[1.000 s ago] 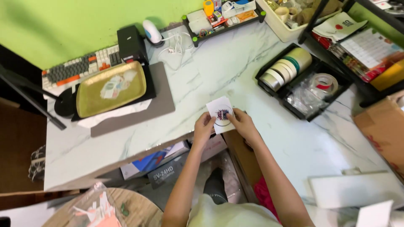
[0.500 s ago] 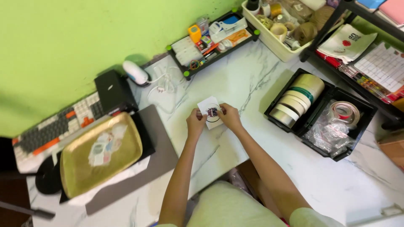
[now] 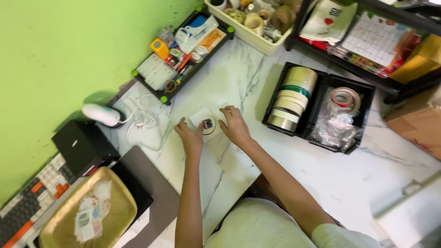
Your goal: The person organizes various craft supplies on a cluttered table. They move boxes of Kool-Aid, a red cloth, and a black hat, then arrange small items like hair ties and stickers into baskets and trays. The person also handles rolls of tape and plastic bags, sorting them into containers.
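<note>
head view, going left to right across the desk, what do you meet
keyboard → gold tray → white mouse → left hand → small white packet → right hand → tape rolls → cardboard box

A white marble-patterned bench (image 3: 285,183) carries a small white square paper packet (image 3: 206,124), a black tray of tape rolls (image 3: 317,108), a black organiser tray of small stationery (image 3: 181,55), a cream bin (image 3: 250,34), a gold oval tray (image 3: 87,218) and a keyboard (image 3: 27,206).
</note>
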